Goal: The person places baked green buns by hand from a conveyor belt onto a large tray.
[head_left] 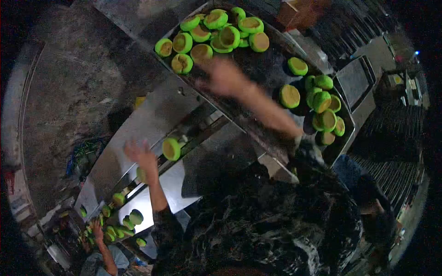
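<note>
Right hand (225,78) over tray (267,56), just beside brown-faced green piece (201,53); blur hides grip, cannot tell if holding anything. Left hand (142,158) grip wide, fingers spread, seemingly empty, near lone green piece (171,149) at channel (209,118). Best handled slowly, fingers around rounded green side. Tray rim (216,106) stands between hands (lift wrist to clear it). Clustered pieces (322,101) at tray's right end; co-worker's hand (97,230) among more pieces, lower left.
</note>
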`<state>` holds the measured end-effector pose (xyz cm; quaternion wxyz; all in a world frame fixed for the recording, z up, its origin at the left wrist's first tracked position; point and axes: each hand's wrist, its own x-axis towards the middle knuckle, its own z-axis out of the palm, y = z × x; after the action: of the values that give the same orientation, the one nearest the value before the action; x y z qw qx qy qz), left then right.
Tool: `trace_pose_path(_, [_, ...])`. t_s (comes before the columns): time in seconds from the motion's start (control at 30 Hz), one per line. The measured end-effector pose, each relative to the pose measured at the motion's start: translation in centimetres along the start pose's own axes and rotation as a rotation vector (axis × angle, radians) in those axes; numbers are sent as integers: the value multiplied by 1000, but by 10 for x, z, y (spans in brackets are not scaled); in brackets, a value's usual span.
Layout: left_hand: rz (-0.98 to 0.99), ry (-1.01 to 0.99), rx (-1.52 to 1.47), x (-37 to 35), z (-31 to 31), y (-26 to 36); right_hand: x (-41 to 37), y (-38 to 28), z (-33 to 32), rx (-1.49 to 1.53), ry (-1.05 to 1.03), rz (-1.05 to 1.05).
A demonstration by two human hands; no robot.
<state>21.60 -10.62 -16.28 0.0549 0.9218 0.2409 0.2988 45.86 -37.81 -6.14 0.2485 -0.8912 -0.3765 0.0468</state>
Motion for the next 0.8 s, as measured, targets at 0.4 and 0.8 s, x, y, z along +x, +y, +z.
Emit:
trace_pose_path(0.4, [634,-621,-414,148,146,227,-44,146,34,-478,9,292])
trace_pose_path(0.8, [-360,-779,394,-90,-32,-102,-51,-106,168,1,58,-360])
